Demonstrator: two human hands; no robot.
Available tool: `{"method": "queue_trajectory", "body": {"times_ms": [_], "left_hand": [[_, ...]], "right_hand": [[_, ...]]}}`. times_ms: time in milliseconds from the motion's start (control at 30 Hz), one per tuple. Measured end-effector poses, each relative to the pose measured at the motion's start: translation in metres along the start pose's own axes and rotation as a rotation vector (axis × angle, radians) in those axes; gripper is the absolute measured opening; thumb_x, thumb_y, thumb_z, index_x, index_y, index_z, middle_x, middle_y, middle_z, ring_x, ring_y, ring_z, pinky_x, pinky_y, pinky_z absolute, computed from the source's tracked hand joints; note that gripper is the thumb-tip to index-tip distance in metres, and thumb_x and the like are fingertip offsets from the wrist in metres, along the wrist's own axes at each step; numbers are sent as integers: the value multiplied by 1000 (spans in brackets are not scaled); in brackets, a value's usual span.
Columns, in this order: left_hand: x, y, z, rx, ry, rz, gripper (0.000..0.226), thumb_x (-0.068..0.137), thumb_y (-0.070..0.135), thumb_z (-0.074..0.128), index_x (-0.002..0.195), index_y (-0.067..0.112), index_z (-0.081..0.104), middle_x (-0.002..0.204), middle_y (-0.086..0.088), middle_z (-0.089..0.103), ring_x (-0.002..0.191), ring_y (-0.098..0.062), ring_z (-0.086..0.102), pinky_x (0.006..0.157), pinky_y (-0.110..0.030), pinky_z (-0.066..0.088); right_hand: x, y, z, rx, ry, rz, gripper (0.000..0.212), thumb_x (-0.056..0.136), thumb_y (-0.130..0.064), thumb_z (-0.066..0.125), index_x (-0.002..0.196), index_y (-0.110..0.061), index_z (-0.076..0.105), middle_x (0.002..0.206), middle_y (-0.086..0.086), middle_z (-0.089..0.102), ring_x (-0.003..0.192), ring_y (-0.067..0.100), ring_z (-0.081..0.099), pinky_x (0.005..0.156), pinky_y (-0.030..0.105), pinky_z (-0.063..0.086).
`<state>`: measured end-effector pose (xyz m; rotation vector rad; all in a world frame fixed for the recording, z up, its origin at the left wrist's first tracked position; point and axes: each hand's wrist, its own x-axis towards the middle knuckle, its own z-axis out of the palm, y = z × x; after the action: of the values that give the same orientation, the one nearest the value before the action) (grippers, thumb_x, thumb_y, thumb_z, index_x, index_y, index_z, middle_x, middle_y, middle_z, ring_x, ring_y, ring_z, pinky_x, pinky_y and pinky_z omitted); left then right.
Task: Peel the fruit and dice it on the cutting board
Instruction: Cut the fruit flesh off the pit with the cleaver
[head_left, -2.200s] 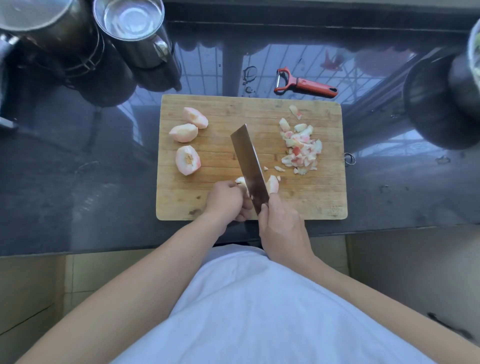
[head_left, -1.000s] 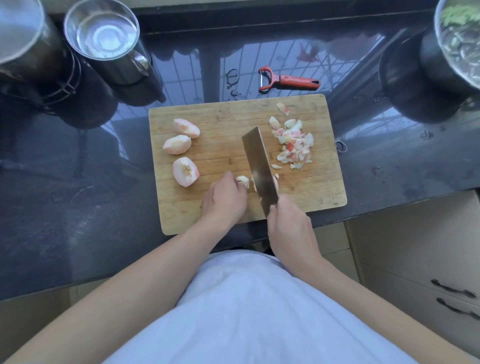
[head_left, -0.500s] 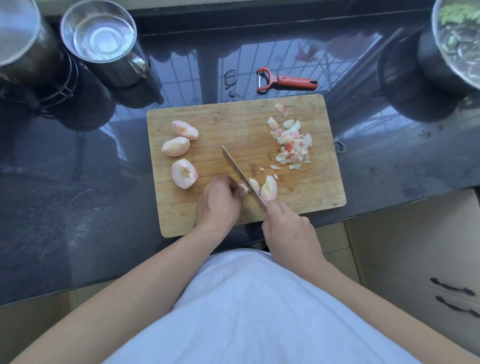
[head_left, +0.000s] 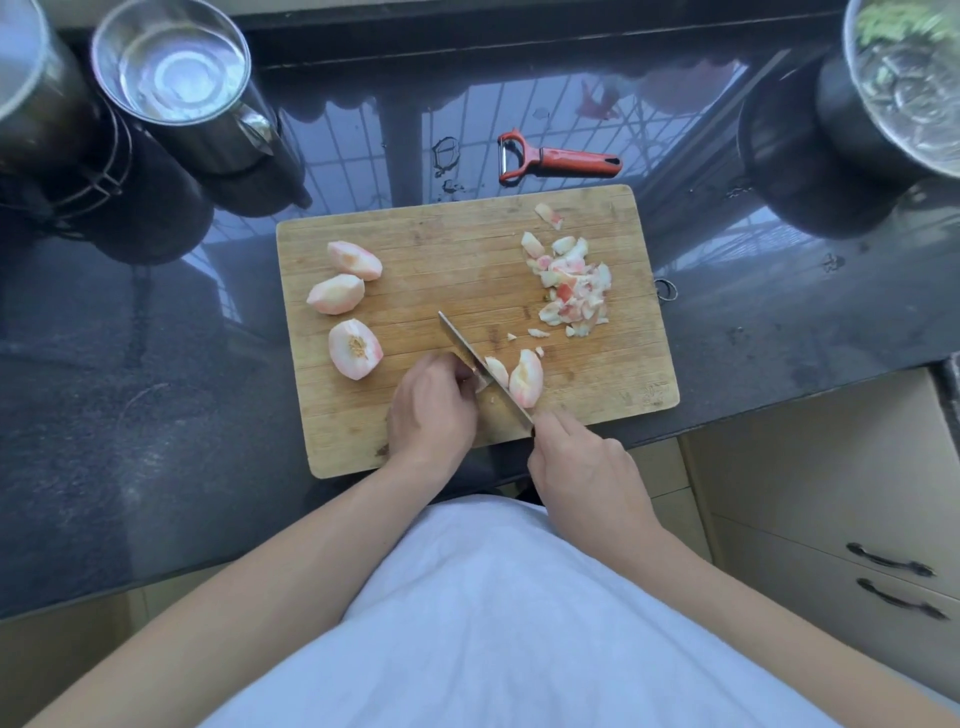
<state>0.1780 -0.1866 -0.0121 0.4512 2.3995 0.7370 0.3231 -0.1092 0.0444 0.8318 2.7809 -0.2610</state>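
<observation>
The cutting board (head_left: 467, 291) lies on the dark counter and serves as the landmark. Three peeled wedges (head_left: 340, 293) wait untouched on its left part; a heap of diced fruit (head_left: 571, 291) sits on its right part. At its near middle the cleaver (head_left: 470, 358) is down through the wedge being cut (head_left: 525, 376), a slice lying against the blade's right face. The right hand (head_left: 582, 467) is wrapped round the cleaver's handle just off the board's near edge. The left hand (head_left: 431, 410), fingers curled, steadies the fruit on the blade's left; how much remains under it is hidden. A red peeler (head_left: 561, 158) lies beyond the board's far edge. Peeling looks finished and dicing is in hand. The next cut likely calls for lifting the blade, shifting it leftward, and keeping fingertips tucked back.
</observation>
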Motion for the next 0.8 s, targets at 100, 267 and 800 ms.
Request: {"method": "queue_trajectory", "body": {"times_ms": [100, 267, 800], "left_hand": [[1, 3, -1, -30, 7, -30, 13, 95, 26, 60, 91, 20, 72, 102, -1, 70, 96, -30, 63, 74, -36, 46], [6, 12, -2, -47, -26, -121, 16, 94, 27, 60, 88, 15, 70, 93, -8, 72, 91, -35, 63, 71, -36, 46], [-6, 5, -6, 50, -94, -9, 17, 102, 37, 52, 115, 27, 57, 109, 4, 53, 96, -24, 55, 79, -41, 47]], "right_hand": [[6, -10, 7, -46, -31, 18, 35, 63, -3, 83, 81, -12, 54, 71, 5, 55, 32, 32, 46, 42, 26, 6], [22, -20, 15, -48, -81, -14, 30, 72, 3, 72, 97, -8, 58, 106, 17, 66, 46, 32, 56, 41, 30, 17], [36, 34, -37, 693, 18, 305, 21, 100, -16, 44, 83, -7, 51, 70, 13, 61, 50, 21, 62, 47, 27, 47]]}}
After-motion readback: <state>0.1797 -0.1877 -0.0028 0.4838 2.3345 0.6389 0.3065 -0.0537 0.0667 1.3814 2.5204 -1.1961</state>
